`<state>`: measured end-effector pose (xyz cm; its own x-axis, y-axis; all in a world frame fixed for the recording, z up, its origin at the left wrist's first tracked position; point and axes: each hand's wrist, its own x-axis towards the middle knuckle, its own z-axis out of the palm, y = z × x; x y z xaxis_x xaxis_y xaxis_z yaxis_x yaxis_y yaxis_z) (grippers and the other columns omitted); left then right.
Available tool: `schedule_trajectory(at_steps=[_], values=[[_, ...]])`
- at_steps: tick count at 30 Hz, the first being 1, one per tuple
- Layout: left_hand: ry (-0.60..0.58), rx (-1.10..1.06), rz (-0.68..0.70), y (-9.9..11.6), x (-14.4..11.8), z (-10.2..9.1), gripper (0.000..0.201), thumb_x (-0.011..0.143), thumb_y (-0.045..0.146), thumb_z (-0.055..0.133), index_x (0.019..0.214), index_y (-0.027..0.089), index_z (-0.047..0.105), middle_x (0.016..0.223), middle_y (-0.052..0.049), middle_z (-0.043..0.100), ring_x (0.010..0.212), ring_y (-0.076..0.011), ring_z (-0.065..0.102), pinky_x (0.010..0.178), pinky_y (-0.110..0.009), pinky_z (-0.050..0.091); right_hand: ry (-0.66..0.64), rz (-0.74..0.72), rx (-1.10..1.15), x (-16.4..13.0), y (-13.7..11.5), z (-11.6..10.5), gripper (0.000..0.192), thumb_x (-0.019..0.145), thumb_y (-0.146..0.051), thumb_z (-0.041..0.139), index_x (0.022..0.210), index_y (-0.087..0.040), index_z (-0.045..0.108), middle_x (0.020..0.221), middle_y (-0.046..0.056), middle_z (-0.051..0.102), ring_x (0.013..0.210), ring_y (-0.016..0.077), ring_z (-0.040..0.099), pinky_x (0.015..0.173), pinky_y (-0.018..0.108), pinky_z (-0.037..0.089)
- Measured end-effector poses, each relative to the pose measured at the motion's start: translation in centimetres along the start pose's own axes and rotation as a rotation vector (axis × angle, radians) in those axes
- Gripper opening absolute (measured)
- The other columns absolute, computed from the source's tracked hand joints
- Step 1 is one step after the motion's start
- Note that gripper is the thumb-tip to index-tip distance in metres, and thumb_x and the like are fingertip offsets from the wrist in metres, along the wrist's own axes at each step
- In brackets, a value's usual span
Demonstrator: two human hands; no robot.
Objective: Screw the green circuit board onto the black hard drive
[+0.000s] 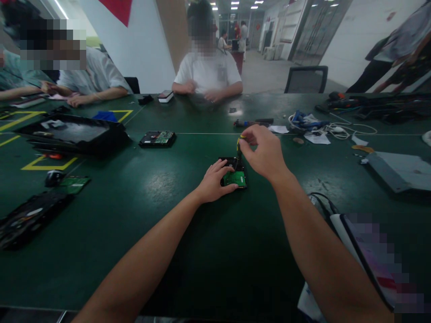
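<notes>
A dark green table (175, 233) fills most of the frame. At the left edge sits a shallow black tray (72, 134) holding a few small pale parts, too blurred to name. Right of it lies a second hard drive (157, 138), board upward. At the centre lies the hard drive (235, 172), green circuit board up. The left hand (213, 181) presses flat on it, fingers together. Just above, the right hand (264, 152) pinches a yellow-handled screwdriver (239, 144) upright, its tip on the drive.
</notes>
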<state>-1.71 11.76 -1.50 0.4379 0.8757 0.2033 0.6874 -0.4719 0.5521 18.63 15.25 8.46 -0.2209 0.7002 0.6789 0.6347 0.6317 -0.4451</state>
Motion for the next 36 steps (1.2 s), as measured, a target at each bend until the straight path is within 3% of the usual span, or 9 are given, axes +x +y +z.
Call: schedule_trajectory(at_steps=[5, 27, 36], values=[[0.001, 0.011, 0.003, 0.03, -0.05, -0.03, 0.058, 0.088, 0.055, 0.071, 0.138, 0.028, 0.058, 0.168, -0.010, 0.035, 0.160, -0.0348, 0.020, 0.128, -0.059, 0.023, 0.007, 0.049, 0.020, -0.04, 0.18, 0.05, 0.011, 0.090, -0.026, 0.066, 0.096, -0.023, 0.058, 0.095, 0.007, 0.070, 0.083, 0.0238, 0.066, 0.076, 0.040, 0.052], [0.003, -0.003, 0.002, 0.28, 0.01, -0.14, 0.059, 0.087, 0.053, 0.073, 0.137, 0.027, 0.058, 0.168, -0.010, 0.035, 0.160, -0.0354, 0.020, 0.128, -0.060, 0.022, -0.010, 0.021, 0.016, -0.02, -0.04, -0.01, 0.006, 0.093, -0.027, 0.062, 0.098, -0.024, 0.062, 0.098, 0.008, 0.068, 0.090, 0.0248, 0.066, 0.080, 0.041, 0.052], [-0.001, 0.004, -0.002, -0.04, 0.00, 0.07, 0.060, 0.088, 0.056, 0.072, 0.138, 0.027, 0.058, 0.169, -0.010, 0.034, 0.160, -0.0360, 0.020, 0.128, -0.061, 0.022, -0.001, 0.034, 0.023, 0.03, -0.03, -0.10, 0.009, 0.094, -0.031, 0.064, 0.092, -0.024, 0.059, 0.092, 0.006, 0.070, 0.083, 0.0231, 0.065, 0.075, 0.038, 0.051]])
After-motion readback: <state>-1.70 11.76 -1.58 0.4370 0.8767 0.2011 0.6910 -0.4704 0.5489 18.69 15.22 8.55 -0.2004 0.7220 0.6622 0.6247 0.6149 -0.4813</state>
